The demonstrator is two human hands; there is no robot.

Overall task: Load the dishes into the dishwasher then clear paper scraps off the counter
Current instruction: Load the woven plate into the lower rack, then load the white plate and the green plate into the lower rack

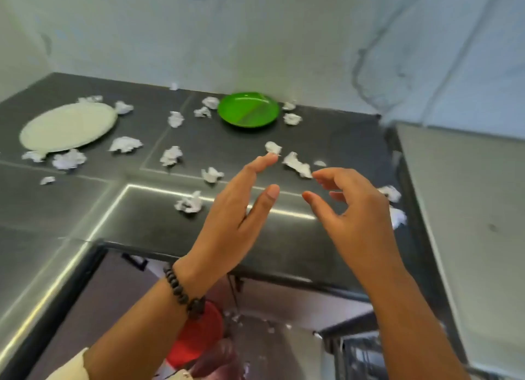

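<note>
Both empty hands point(235, 209) over crumpled white paper scraps point(172, 155), dark counter point(71, 197).

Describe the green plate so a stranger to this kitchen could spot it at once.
Start at the dark counter and follow it back to the pale marbled wall. The green plate sits there, just right of the middle, ringed by crumpled paper scraps. It is round and bright green, smaller than the pale oval plate at far left.

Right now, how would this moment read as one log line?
left hand open | right hand open | green plate, white plate, paper scraps on counter
</note>
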